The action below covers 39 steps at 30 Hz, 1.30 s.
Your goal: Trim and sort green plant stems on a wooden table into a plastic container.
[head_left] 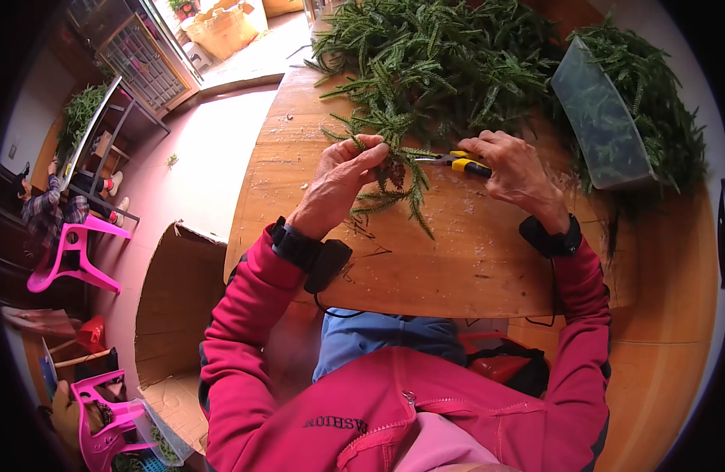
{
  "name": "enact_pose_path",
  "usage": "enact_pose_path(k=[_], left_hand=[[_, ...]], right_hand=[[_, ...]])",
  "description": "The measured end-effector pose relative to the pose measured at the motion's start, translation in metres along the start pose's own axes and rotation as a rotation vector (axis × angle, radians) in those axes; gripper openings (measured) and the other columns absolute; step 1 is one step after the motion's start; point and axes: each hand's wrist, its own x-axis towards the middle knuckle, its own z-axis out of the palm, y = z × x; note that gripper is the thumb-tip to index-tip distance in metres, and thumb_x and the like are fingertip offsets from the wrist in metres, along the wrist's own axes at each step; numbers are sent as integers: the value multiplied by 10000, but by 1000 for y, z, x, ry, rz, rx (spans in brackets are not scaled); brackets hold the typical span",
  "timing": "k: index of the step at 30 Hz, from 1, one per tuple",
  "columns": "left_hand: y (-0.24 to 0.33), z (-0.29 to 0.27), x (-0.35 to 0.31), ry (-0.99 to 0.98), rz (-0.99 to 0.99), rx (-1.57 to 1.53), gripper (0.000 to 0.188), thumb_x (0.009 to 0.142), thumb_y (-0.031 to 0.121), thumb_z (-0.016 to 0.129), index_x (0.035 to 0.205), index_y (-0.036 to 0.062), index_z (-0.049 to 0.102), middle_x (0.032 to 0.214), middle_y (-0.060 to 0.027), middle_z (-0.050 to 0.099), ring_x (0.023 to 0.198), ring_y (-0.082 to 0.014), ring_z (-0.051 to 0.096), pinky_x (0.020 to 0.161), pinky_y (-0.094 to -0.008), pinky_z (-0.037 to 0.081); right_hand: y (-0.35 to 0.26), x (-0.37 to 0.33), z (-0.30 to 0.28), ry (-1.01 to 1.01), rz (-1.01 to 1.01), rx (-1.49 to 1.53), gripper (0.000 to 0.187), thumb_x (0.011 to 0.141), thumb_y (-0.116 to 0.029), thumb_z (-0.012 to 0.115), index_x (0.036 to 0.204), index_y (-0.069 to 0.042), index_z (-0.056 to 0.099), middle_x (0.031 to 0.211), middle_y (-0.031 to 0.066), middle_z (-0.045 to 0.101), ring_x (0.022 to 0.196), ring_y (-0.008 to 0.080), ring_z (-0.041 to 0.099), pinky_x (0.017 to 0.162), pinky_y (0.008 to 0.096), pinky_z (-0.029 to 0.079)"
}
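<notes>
Over the wooden table, my left hand (345,175) pinches a green artificial pine sprig (416,195). A brown pine cone (392,173) shows among its needles, just under my fingers. My right hand (510,167) grips a pair of pliers (466,164) with yellow and black handles. Their metal jaws point left and reach the stem beside my left hand; whether they are closed on it I cannot tell. A large heap of green pine sprigs (449,59) covers the far part of the table, right beyond both hands.
At the right, a clear plastic bin (602,118) lies tipped with more greenery. Small pale scraps dot the wooden table (299,149). An open cardboard box (177,307) stands left of the table. Further left, another person (48,204) sits on a pink plastic chair (75,252).
</notes>
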Motion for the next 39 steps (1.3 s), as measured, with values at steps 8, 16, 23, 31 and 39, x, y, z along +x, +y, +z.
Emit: enact_pose_path(k=[8, 16, 23, 31, 39], left_hand=[[11, 6, -4, -96, 26, -105, 172, 912, 139, 625, 1047, 33, 629, 922, -26, 669, 850, -99, 643, 736, -242, 500], [1, 0, 1, -65, 66, -90, 163, 927, 114, 599, 1062, 28, 630, 918, -40, 673, 839, -105, 639, 731, -238, 495], [11, 13, -7, -42, 35, -106, 176, 905, 111, 632, 1062, 32, 629, 910, -13, 670, 795, -68, 597, 692, -208, 457], [4, 4, -5, 61, 133, 106, 201, 871, 111, 658, 1049, 23, 626, 873, 7, 656, 791, -52, 571, 701, -210, 441], [5, 9, -6, 42, 127, 145, 175, 857, 124, 678, 1002, 31, 645, 842, 0, 658, 755, -57, 572, 699, -213, 443]], right_hand=[[7, -3, 21, 46, -158, -36, 463, 735, -415, 747, 1063, -107, 638, 876, 107, 581, 868, 282, 575, 742, 397, 482], [7, -2, 8, -1, -7, 20, 439, 743, -359, 760, 1085, -105, 653, 898, 71, 589, 855, 251, 555, 733, 378, 469], [-4, 4, -12, 149, 70, 87, 352, 757, -160, 746, 1087, -76, 661, 892, 75, 614, 841, 252, 584, 725, 358, 481], [-28, 0, -26, 101, 96, 98, 376, 747, -85, 736, 1116, -105, 669, 874, 87, 614, 793, 259, 603, 674, 347, 494], [-26, 0, -24, 122, 97, 32, 385, 756, -89, 731, 1133, -117, 663, 874, 84, 614, 788, 265, 603, 671, 354, 496]])
